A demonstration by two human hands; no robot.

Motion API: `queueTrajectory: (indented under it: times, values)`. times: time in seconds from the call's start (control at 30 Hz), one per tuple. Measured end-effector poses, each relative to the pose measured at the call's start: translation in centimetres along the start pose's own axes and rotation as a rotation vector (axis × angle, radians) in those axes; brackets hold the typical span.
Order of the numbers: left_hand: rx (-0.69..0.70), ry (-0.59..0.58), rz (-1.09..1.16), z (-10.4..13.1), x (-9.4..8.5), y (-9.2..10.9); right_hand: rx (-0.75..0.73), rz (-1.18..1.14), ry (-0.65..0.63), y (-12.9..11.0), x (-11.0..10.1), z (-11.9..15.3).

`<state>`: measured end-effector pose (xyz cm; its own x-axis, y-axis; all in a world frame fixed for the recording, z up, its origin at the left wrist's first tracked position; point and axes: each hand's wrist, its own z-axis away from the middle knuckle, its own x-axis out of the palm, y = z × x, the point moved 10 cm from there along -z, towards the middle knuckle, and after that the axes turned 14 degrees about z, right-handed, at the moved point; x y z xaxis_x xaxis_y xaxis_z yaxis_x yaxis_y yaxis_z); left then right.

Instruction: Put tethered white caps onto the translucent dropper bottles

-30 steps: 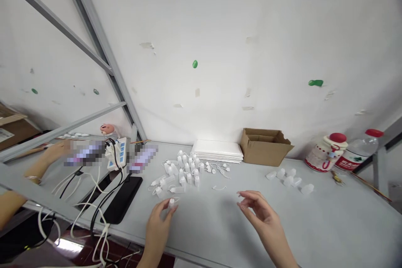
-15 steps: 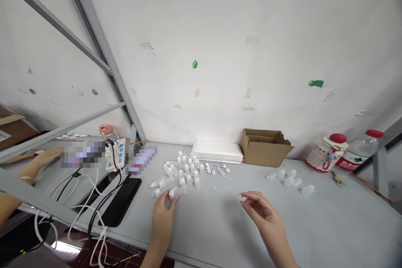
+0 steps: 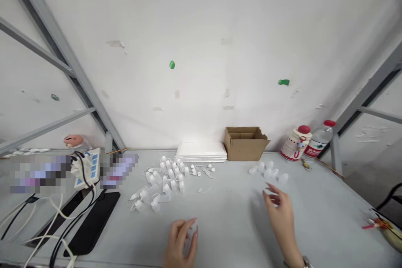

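My left hand hovers low over the front of the grey table, its fingers curled but apart and nothing between them. To the right, my right hand is raised above the table, thumb and fingers apart and holding nothing. It is nearest to several translucent plastic pieces. Many small white capped bottles stand or lie in a cluster left of the middle. Beside them are small white caps with thin strips, and one loose strip lies in front.
A stack of white sheets and an open cardboard box sit against the wall. A decorated jar and a red-capped bottle are at the back right. On the left are a power strip, cables and a black power bank.
The view has turned right. My left hand has left the small bottle at the cluster's front and drawn back toward the near edge. My right hand has moved nearer the translucent pieces.
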<state>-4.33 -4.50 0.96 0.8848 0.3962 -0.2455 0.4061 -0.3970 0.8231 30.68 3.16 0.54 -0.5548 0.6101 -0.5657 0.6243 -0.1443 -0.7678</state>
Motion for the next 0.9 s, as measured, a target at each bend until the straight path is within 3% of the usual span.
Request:
queueTrajectory:
  times: [0.07, 0.13, 0.2, 0.33, 0.47, 0.6, 0.77, 0.83, 0.9]
  values:
    - [-0.047, -0.088, 0.076, 0.2, 2.1, 0.1, 0.055, 0.081, 0.134, 2.1, -2.3, -2.2]
    - [-0.09, -0.134, 0.107, -0.1, 3.2, 0.2, 0.107, 0.169, 0.191, 4.1, -3.8, -4.4]
    - [-0.124, -0.163, 0.11, -0.6, 3.5, 0.3, 0.184, 0.276, 0.139, 6.2, -4.1, -6.5]
    - [-0.186, -0.256, 0.053, -1.1, 4.2, -0.4, 0.273, 0.462, -0.095, 9.3, -2.3, -8.9]
    - [-0.188, -0.326, -0.079, -1.8, 4.9, -2.0, 0.239, 0.47, -0.175, 9.9, -0.5, -9.8]
    - [-0.079, -0.34, -0.3, -4.3, 5.7, -2.3, 0.229, 0.489, -0.18, 10.0, 0.3, -9.7]
    - [0.043, -0.525, -0.569, -6.4, 9.0, -1.8, 0.216, 0.496, -0.149, 9.6, 0.2, -9.5]
    - [0.024, -0.63, -0.595, -6.2, 10.2, -1.9, 0.208, 0.492, -0.13, 9.5, 0.0, -9.5]
    - [-0.008, -0.656, -0.592, -6.1, 10.7, -2.1, 0.187, 0.481, -0.111, 9.2, -0.2, -9.5]
